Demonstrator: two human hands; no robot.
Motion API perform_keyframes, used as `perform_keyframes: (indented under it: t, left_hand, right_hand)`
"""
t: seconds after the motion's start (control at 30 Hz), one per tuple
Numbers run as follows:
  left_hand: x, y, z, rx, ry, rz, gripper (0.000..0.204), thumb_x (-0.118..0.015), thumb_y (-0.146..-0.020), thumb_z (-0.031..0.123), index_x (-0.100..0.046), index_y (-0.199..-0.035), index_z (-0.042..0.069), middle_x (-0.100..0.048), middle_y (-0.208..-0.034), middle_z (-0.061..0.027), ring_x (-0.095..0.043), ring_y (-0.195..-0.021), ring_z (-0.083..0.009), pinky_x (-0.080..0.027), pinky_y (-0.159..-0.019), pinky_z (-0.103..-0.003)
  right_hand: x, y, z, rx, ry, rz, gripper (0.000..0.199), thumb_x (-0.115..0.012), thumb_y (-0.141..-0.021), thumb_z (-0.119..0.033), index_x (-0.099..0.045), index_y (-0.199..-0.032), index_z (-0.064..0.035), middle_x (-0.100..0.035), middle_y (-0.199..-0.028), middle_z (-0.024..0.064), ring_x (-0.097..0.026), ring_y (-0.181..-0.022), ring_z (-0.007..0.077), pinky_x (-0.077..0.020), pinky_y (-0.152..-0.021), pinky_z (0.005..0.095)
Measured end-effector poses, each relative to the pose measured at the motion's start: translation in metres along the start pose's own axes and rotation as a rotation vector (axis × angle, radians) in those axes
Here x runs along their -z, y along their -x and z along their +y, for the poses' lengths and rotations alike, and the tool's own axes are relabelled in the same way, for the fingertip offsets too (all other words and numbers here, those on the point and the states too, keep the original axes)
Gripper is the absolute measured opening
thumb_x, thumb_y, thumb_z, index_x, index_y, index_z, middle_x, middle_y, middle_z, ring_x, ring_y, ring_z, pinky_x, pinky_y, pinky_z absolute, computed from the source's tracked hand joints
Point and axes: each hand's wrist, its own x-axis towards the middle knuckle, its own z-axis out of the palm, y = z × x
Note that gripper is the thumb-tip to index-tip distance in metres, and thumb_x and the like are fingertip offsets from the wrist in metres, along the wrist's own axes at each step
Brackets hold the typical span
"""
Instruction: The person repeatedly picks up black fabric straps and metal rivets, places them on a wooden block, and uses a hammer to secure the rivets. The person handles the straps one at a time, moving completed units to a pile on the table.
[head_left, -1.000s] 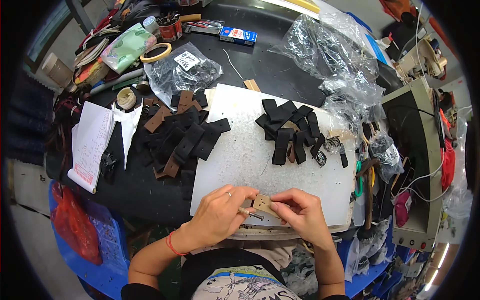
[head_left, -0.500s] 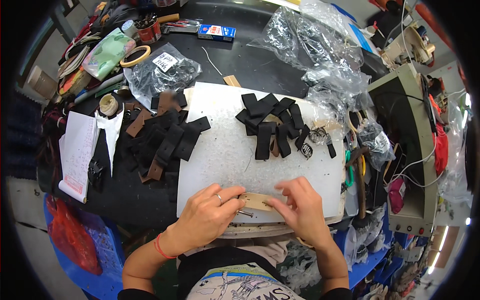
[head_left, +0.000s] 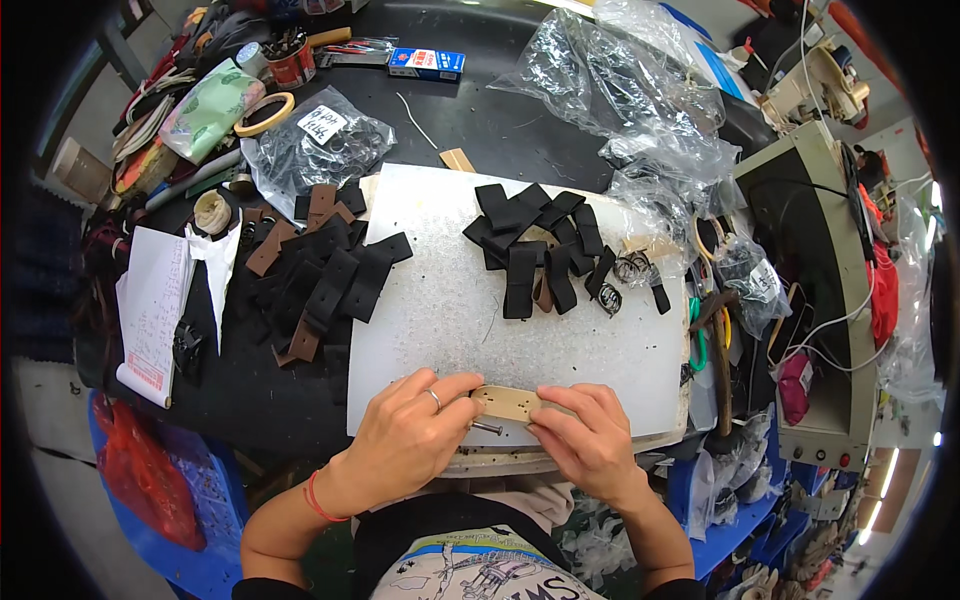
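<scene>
Near the front edge of the white board (head_left: 425,320), a tan strap piece (head_left: 508,404) with small dark holes stretches between my hands. My left hand (head_left: 418,425) is closed, pinching the strap's left end. A thin metal rod (head_left: 487,427) pokes out from under its fingers. Thumb and fingers of my right hand (head_left: 588,432) grip the strap's right end. Beyond them on the board lies a group of black strap pieces (head_left: 520,282), some folded into loops. Small dark metal pieces (head_left: 608,298) lie beside that group.
A pile of black and brown straps (head_left: 325,285) overlaps the board's left edge. Further left are a notepad (head_left: 150,310) and a tape roll (head_left: 265,113). Clear plastic bags (head_left: 620,90) fill the back right. A grey metal housing (head_left: 815,300) stands at the right.
My right hand's fingers, raised and partly off the strap before, have come down and closed on its right end. My left hand keeps its hold.
</scene>
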Motion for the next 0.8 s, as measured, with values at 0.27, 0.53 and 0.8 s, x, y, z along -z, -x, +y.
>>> perform_keyframes:
  t: [0.27, 0.53, 0.8]
  left_hand:
    - [0.005, -0.002, 0.003, 0.039, 0.026, -0.054, 0.022, -0.070, -0.075, -0.001, -0.068, -0.096, 0.004, -0.066, -0.109, -0.0097, -0.059, -0.074, -0.0249, -0.051, -0.068, -0.032]
    - [0.031, -0.017, 0.031, 0.220, 0.325, 0.208, 0.023, -0.060, -0.085, -0.010, -0.064, -0.106, -0.002, -0.063, -0.107, -0.0151, -0.064, -0.094, -0.0292, -0.052, -0.082, -0.035]
    - [-0.022, -0.019, 0.019, 0.386, 0.792, -0.004, 0.014, -0.049, -0.099, -0.001, -0.053, -0.112, -0.005, -0.068, -0.104, -0.0155, -0.068, -0.097, -0.0190, -0.056, -0.086, -0.032]
  right_hand:
    - [-0.001, 0.003, -0.002, 0.032, 0.066, -0.010, 0.026, -0.075, -0.073, -0.007, -0.068, -0.098, -0.0074, -0.064, -0.111, 0.0049, -0.058, -0.090, 0.0243, -0.0451, -0.077, 0.0366]
    - [0.006, -0.001, 0.000, 0.045, 0.105, -0.078, 0.026, -0.071, -0.072, -0.007, -0.068, -0.097, -0.0089, -0.064, -0.109, 0.0042, -0.057, -0.093, 0.0227, -0.0447, -0.080, 0.0369]
    - [0.005, -0.001, 0.001, 0.066, 0.084, -0.098, 0.023, -0.069, -0.075, -0.007, -0.068, -0.098, -0.0084, -0.063, -0.111, 0.0049, -0.058, -0.096, 0.0239, -0.0450, -0.083, 0.0376]
